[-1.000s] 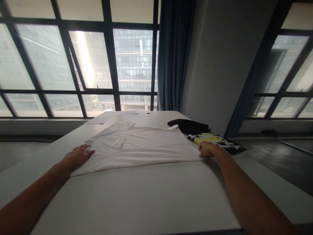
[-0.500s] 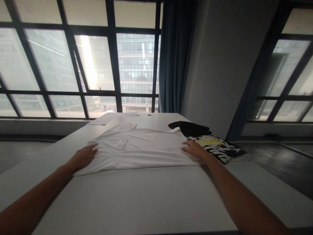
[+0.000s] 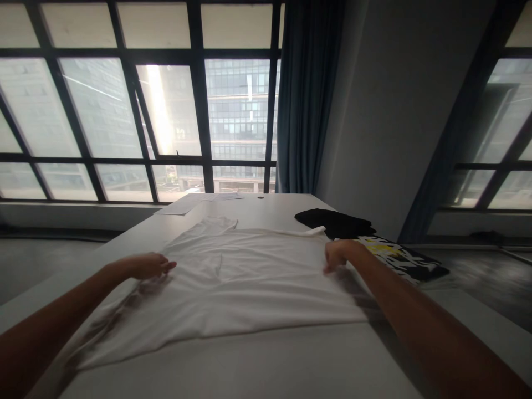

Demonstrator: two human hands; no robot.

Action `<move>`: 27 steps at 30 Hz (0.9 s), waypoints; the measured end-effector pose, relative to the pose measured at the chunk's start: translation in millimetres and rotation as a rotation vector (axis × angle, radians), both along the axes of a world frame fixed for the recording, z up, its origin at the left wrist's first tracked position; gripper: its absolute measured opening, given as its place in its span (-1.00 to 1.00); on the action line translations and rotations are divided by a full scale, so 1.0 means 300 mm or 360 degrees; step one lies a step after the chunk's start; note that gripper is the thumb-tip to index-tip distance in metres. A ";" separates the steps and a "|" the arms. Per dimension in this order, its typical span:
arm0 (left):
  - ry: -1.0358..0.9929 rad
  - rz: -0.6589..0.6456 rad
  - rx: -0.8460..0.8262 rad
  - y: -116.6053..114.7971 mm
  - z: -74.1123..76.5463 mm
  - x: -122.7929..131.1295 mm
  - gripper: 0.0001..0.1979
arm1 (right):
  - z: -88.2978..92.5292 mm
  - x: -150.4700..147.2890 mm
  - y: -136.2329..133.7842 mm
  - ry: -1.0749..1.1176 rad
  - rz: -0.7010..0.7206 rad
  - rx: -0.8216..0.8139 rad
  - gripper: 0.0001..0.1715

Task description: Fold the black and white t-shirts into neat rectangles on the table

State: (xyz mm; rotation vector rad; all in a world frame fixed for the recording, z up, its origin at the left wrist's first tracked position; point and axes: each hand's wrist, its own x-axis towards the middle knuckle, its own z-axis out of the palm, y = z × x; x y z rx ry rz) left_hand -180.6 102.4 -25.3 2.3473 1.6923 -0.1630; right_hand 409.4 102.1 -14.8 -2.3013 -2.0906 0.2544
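Reaches over a creased white cloth garment (image 3: 266, 282), spread on a smooth white table (image 3: 249, 366), with bare left hand (image 3: 152, 266) at its left side and curled bare right hand (image 3: 336, 255) at its right. Shows a black cloth (image 3: 334, 221) and a black garment printed white and yellow (image 3: 399, 257) near the right hand, and black-framed windows (image 3: 236, 105) beyond.

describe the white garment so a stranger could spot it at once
Find the white table running toward the black-framed window. On it, spread between the left hand and right hand, lies the wrinkled white fabric garment. Being all white sets it apart from the black cloth and the multicoloured printed cloth at right.
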 end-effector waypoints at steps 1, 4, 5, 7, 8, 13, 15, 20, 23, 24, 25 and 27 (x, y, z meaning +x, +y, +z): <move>0.0050 0.0060 0.0053 0.048 0.020 0.024 -0.35 | 0.009 -0.030 0.030 -0.0084 0.0038 0.0033 -0.54; 0.0188 0.0200 0.0331 0.217 0.035 0.108 -0.40 | 0.025 -0.119 0.113 -0.0295 0.0137 0.0169 -0.65; 0.0218 0.0220 0.0393 0.277 0.029 0.136 -0.42 | 0.023 -0.143 0.139 -0.0308 0.0146 0.0244 -0.66; 0.0263 0.0220 0.0470 0.394 0.009 0.188 -0.45 | 0.006 -0.177 0.192 -0.0321 0.0169 0.0350 -0.61; 0.0285 0.0212 0.0498 0.451 -0.002 0.213 -0.47 | -0.006 -0.187 0.219 -0.0329 0.0186 0.0384 -0.59; 0.0330 0.0100 0.0584 0.716 -0.055 0.340 -0.44 | -0.072 -0.180 0.355 -0.0356 0.0291 0.0378 -0.64; 0.0331 0.0036 0.0609 0.811 -0.075 0.389 -0.34 | -0.088 -0.164 0.396 -0.0357 0.0312 0.0368 -0.70; 0.0349 0.0005 0.0516 1.005 -0.100 0.465 -0.28 | -0.112 -0.128 0.453 -0.0382 0.0299 0.0381 -0.67; 0.0395 0.0021 0.0458 1.067 -0.089 0.467 -0.32 | -0.122 -0.119 0.468 -0.0394 0.0273 0.0435 -0.62; 0.0413 0.0019 0.0454 1.074 -0.081 0.463 -0.36 | -0.122 -0.119 0.470 -0.0399 0.0256 0.0461 -0.61; 0.0435 0.0017 0.0452 1.073 -0.072 0.456 -0.41 | -0.121 -0.119 0.468 -0.0400 0.0237 0.0484 -0.59; 0.0468 -0.0024 0.0501 1.050 -0.044 0.438 -0.55 | -0.113 -0.119 0.456 -0.0385 0.0202 0.0518 -0.56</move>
